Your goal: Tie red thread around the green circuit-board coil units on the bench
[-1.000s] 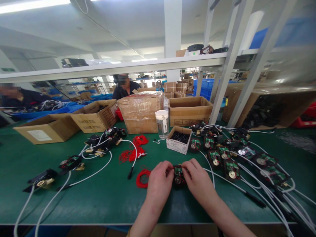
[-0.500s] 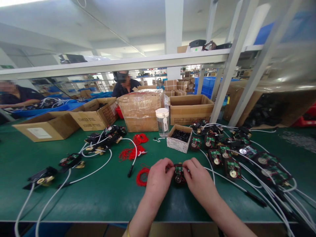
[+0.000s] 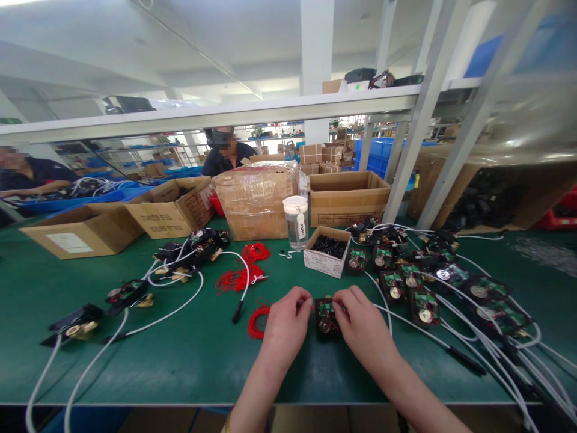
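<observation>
In front of me on the green table lies a small black housing [image 3: 323, 326] with a green circuit board and a round metal part inside. My right hand [image 3: 364, 319] is closed at its right side, thumb and fingertips gripping the upper right edge. Just left of the housing, apart from it, is my left hand [image 3: 287, 319]. Its thumb and index finger are pinched together; whatever they hold, if anything, is too small to make out. A coil of red wire [image 3: 258, 322] lies beside my left hand, partly hidden behind it.
A small box of black parts [image 3: 325, 264] stands beyond the hands, next to a lidded clear jug [image 3: 296, 225]. Similar open housings [image 3: 424, 308] with white cables crowd the right. More units [image 3: 128, 294] lie left. Cardboard boxes [image 3: 256, 207] line the back; two people sit beyond.
My left hand has drawn slightly left, away from the housing, uncovering its left edge. My right hand has stayed at the right side.
</observation>
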### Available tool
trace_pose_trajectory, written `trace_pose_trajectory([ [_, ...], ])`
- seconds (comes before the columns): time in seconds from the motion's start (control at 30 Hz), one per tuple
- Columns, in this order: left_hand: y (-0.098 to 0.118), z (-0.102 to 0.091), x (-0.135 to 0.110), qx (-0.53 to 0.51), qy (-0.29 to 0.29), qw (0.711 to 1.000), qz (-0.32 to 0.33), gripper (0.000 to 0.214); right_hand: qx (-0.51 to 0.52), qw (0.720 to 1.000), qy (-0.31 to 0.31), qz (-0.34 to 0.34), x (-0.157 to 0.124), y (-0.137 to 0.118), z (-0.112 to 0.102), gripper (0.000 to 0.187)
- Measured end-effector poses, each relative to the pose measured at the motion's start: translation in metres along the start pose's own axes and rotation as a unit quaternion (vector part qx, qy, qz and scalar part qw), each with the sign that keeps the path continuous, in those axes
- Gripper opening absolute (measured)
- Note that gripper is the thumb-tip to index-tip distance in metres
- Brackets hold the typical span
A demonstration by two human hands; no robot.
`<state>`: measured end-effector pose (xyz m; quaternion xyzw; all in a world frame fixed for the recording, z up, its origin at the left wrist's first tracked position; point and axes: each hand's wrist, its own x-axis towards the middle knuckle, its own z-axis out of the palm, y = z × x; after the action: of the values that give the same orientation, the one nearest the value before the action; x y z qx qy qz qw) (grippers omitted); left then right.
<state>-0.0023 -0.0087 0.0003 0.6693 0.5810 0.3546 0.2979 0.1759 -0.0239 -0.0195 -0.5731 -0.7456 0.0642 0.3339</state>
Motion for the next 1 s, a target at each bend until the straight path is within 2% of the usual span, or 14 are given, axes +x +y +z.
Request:
trace_pose_trajectory([
  [0.2, -0.007, 0.000, -0.002, -0.046, 0.003, 0.999, -0.007, 0.008, 0.023, 1.000, 0.004, 0.002, 0.000, 0.000, 0.001, 0.014],
  [0.4, -0.005, 0.000, 0.003, -0.035, -0.016, 0.999, 0.001, 0.017, 0.051, 0.999, 0.009, 0.012, 0.002, -0.002, 0.001, 0.012],
  [0.8, 0.007, 0.003, 0.003, -0.013, 0.029, 1.000, -0.001, 0.015, 0.100, 0.994, 0.019, 0.034, 0.000, 0.003, 0.000, 0.011],
  [1.0, 0.003, -0.007, 0.007, -0.011, 0.051, 0.998, 0.016, 0.015, 0.115, 0.992, 0.014, 0.042, 0.000, 0.002, -0.003, 0.011],
])
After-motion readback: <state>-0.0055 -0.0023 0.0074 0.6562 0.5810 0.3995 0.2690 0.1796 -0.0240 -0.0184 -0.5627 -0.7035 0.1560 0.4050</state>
